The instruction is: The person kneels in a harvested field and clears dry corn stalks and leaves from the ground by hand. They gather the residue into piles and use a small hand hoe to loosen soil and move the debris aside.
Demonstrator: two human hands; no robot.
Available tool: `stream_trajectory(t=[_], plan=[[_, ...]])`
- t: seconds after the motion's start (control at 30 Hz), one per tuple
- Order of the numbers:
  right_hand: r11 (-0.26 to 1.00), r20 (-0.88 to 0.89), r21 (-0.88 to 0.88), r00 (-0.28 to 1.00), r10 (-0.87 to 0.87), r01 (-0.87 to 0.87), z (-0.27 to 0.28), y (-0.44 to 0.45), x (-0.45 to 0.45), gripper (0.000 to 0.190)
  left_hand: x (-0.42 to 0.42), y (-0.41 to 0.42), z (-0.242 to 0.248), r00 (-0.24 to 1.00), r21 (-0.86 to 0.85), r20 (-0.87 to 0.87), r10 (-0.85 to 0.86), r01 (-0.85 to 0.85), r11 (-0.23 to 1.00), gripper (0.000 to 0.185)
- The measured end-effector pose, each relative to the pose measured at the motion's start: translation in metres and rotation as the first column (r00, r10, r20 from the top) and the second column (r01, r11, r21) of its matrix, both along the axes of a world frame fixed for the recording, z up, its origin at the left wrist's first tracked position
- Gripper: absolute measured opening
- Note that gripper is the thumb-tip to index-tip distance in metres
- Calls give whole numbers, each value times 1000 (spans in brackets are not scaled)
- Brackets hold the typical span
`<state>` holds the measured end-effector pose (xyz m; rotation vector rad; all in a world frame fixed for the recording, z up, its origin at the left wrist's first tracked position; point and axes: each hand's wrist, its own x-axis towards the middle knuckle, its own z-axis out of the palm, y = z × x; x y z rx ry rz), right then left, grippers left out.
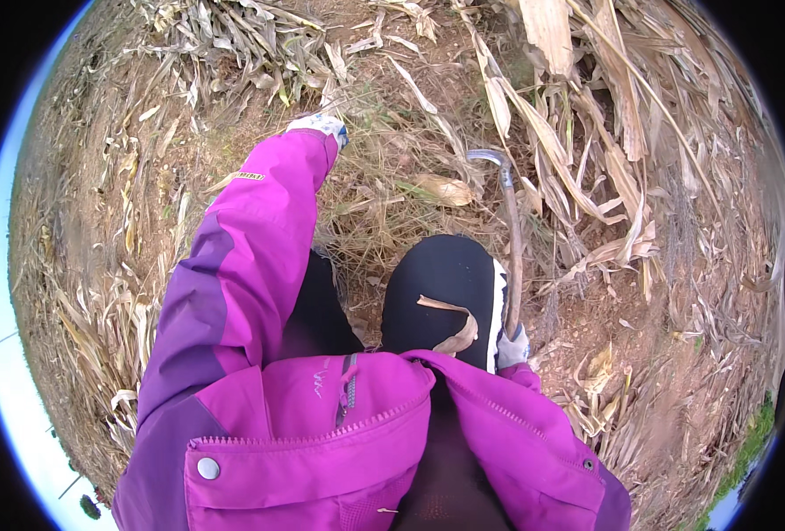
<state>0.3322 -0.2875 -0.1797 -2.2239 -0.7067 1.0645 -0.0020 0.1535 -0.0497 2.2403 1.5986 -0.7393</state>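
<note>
My right hand (514, 346), in a pale work glove, grips the lower end of a sickle (514, 245) beside my right knee. The tool's wooden handle points away from me and ends in a curved metal blade (492, 156) turned to the left. My left hand (317, 125), gloved in white and blue, is stretched forward, low over dry grass (372, 143) and close to a heap of dry corn stalks and leaves (253, 50). Its fingers are mostly hidden, so whether it holds anything does not show. A dry corn husk (444, 190) lies between the hand and the blade.
Dry corn stalks (604, 126) are piled thickly on the right. More dry leaves (110, 345) litter the reddish soil (87, 232) at left. A curled dry leaf (458, 332) rests on my right thigh. Green plants (740, 464) show at the lower right rim.
</note>
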Motion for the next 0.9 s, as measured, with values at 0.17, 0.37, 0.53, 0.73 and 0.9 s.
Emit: stream_trajectory(t=[0.17,0.37,0.53,0.73,0.9], plan=[[981,-107,131,986,-131,145,16,35,11,24,3,-6,-12,995,-38,20,-97,98,994,28],[941,-174,293,977,-120,168,54,157,9,18,7,-10,-7,1000,15,6,-1,1,1000,24],[963,-113,271,993,18,14,43,198,-2,30,2,-12,-4,973,416,127,-190,121,901,23],[982,-158,185,987,3,27,22,159,-5,33,6,0,-4,970,511,143,-198,99,854,21],[960,-202,203,968,-149,190,47,102,-9,22,-12,15,-16,973,508,184,137,-213,834,27]])
